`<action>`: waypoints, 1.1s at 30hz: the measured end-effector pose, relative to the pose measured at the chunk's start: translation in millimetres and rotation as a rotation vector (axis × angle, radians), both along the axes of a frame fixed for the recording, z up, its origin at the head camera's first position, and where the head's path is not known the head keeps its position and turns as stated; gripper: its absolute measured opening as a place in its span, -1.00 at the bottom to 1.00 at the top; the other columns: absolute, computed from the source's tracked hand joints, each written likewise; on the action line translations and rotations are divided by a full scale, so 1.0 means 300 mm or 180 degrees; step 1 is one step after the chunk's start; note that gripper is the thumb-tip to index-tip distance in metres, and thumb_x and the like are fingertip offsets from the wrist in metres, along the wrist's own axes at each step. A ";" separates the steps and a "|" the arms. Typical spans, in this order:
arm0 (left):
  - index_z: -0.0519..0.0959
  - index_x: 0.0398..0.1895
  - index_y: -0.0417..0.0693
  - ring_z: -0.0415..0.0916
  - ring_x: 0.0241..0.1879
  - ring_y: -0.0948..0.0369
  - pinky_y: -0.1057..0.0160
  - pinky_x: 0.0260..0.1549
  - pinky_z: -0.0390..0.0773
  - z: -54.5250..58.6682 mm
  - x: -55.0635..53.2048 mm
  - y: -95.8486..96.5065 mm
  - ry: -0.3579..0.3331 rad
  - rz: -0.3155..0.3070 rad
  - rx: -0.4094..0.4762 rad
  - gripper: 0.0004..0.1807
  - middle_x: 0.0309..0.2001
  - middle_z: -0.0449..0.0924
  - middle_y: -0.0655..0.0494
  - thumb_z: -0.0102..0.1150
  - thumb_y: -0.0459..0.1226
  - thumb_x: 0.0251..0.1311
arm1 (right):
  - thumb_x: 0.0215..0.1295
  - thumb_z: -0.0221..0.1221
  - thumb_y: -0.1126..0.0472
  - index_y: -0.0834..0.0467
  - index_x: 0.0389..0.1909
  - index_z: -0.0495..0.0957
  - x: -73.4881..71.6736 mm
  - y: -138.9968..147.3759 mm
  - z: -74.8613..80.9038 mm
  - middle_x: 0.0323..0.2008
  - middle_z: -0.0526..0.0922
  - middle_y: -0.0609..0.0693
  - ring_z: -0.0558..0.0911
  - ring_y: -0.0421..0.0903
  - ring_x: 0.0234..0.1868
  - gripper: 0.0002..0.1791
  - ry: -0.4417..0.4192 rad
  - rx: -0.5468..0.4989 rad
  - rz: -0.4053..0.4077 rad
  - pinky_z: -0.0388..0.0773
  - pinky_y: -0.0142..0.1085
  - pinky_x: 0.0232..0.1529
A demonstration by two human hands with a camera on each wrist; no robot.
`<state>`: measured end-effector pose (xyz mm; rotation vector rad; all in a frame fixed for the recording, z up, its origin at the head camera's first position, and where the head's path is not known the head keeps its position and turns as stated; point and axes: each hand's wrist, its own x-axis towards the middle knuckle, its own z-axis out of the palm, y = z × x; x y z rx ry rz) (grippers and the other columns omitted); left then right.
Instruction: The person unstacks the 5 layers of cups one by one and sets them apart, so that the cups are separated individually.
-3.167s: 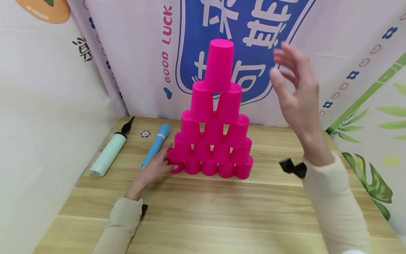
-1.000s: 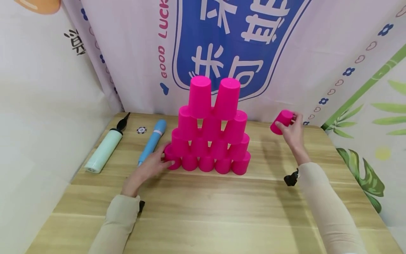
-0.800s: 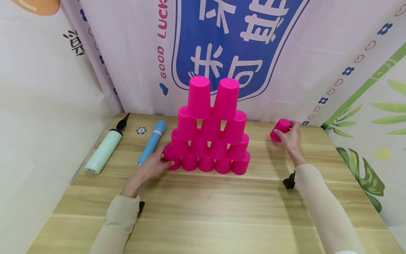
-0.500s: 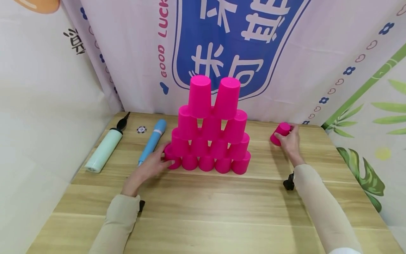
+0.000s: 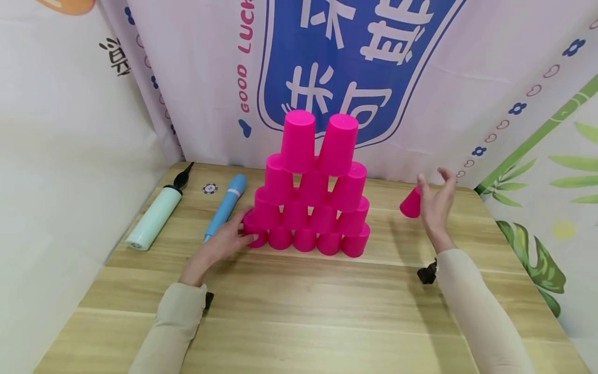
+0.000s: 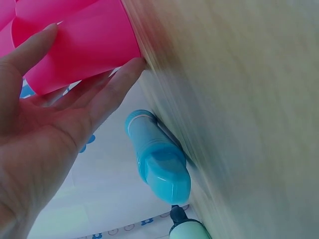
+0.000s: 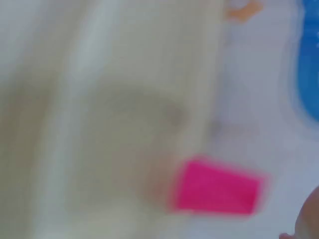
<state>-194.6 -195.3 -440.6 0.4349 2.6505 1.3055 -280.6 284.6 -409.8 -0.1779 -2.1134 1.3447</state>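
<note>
Pink upside-down cups (image 5: 299, 140) form a stepped tower at the back centre in the head view, with two cups on its top row. My left hand (image 5: 226, 240) holds the leftmost bottom cup (image 5: 254, 236); in the left wrist view its thumb (image 6: 37, 47) lies on one side and the fingers on the other. Right of the tower, a single pink cup (image 5: 411, 203) stands upside down on the table. Beside and slightly above it is my right hand (image 5: 436, 208), fingers spread and holding nothing. The right wrist view is blurred and shows that cup (image 7: 219, 188) apart from a fingertip.
Left of the tower lie a blue pump-like tube (image 5: 226, 206), a mint-green hand pump (image 5: 156, 218) with a black nozzle, and a small round chip (image 5: 210, 188). A printed cloth (image 5: 201, 104) hangs behind the wooden table (image 5: 303, 317).
The tower's single top cup has come off and now stands at the right. My right hand has let go of it and lifted slightly away. My left hand stays at the bottom cup.
</note>
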 end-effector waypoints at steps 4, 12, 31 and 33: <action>-0.01 0.48 -0.11 0.39 0.19 -0.18 -0.06 0.08 0.52 0.001 -0.003 0.002 -0.0070 -0.0020 0.0038 -0.22 0.31 0.28 -0.23 0.17 -0.31 0.29 | 0.33 0.19 0.15 0.19 0.22 0.30 0.117 -0.176 0.241 0.18 0.43 0.10 0.38 -0.08 0.26 -0.50 0.0773 -0.0330 0.0669 0.23 -0.27 0.35; 0.01 0.47 -0.14 0.39 0.19 -0.21 -0.10 0.08 0.51 -0.002 -0.007 0.002 0.0031 -0.0026 -0.0005 -0.22 0.29 0.30 -0.26 0.19 -0.29 0.27 | 0.21 0.20 0.28 0.30 0.27 0.26 0.318 -0.476 0.569 0.18 0.45 0.17 0.45 0.00 0.21 -0.39 0.1190 0.0096 0.1723 0.38 -0.17 0.25; 0.00 0.48 -0.11 0.37 0.22 -0.17 -0.06 0.10 0.51 -0.009 -0.008 0.000 -0.0014 -0.0028 0.0058 -0.20 0.31 0.29 -0.22 0.20 -0.28 0.27 | 0.06 0.41 0.10 0.00 0.41 0.15 0.200 -0.546 0.499 0.14 0.46 -0.03 0.54 -0.11 0.06 -0.09 0.0295 0.0247 0.2081 0.58 -0.22 0.04; 0.00 0.48 -0.11 0.37 0.22 -0.17 -0.05 0.09 0.51 -0.009 -0.008 0.001 -0.0006 -0.0032 0.0049 -0.20 0.31 0.30 -0.22 0.20 -0.28 0.27 | 0.06 0.40 0.12 0.02 0.41 0.16 0.201 -0.547 0.499 0.14 0.47 -0.02 0.55 -0.10 0.04 -0.09 0.0313 0.0254 0.2106 0.59 -0.22 0.02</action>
